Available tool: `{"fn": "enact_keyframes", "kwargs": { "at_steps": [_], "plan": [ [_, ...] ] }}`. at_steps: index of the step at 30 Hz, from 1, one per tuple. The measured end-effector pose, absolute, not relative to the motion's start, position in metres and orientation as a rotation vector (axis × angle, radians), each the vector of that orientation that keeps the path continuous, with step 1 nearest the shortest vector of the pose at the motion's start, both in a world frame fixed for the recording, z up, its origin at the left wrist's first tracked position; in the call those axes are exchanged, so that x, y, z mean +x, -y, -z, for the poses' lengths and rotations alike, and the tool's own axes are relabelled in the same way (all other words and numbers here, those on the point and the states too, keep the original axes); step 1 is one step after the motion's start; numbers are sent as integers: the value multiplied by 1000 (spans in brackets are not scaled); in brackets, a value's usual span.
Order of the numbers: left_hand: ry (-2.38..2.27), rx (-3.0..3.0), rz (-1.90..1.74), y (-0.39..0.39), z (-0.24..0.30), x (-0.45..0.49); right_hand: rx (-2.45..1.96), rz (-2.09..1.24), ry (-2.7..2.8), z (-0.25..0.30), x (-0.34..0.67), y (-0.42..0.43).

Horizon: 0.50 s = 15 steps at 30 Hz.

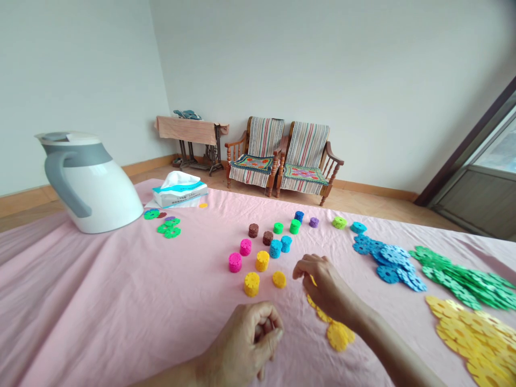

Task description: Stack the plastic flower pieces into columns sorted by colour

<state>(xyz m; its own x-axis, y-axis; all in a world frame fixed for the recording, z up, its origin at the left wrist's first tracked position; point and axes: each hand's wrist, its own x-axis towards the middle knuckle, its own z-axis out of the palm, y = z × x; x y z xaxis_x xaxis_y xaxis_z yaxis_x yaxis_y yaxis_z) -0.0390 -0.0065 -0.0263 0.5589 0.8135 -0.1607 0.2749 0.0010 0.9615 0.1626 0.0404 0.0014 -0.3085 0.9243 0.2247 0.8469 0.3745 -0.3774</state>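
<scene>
My left hand (252, 339) is at the front middle of the pink cloth, fingers curled in and thumb near them; nothing shows inside it. Farther right, my right hand (324, 282) reaches over a trail of loose yellow notched discs (339, 336), fingers bent downward, with a gap between thumb and fingers and no piece visibly held. Left of its fingertips lies a low yellow stack (279, 279). Taller yellow stacks (252, 284) stand nearby. Behind them are pink stacks (235, 262), brown stacks (267, 238), blue stacks (276, 248) and green stacks (294, 226).
A yellow pile (475, 338), a green pile (463, 277) and a blue pile (389, 263) of discs spread on the right. At the left stand a white kettle-shaped jug (97, 188) and a tissue pack (179, 192), with green discs (169, 228) nearby. Two chairs (264, 156) are beyond the cloth.
</scene>
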Motion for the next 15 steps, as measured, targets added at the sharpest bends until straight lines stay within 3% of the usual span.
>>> {"fn": "enact_keyframes", "kwargs": {
  "at_steps": [8, 15],
  "plan": [
    [-965, 1542, -548, 6, 26, -39, -1669, -207, 2116, -1, 217, -58],
    [-1099, 1746, -699, 14, 22, -39, -1613, -243, 2103, 7, 196, -52]
  ]
}}
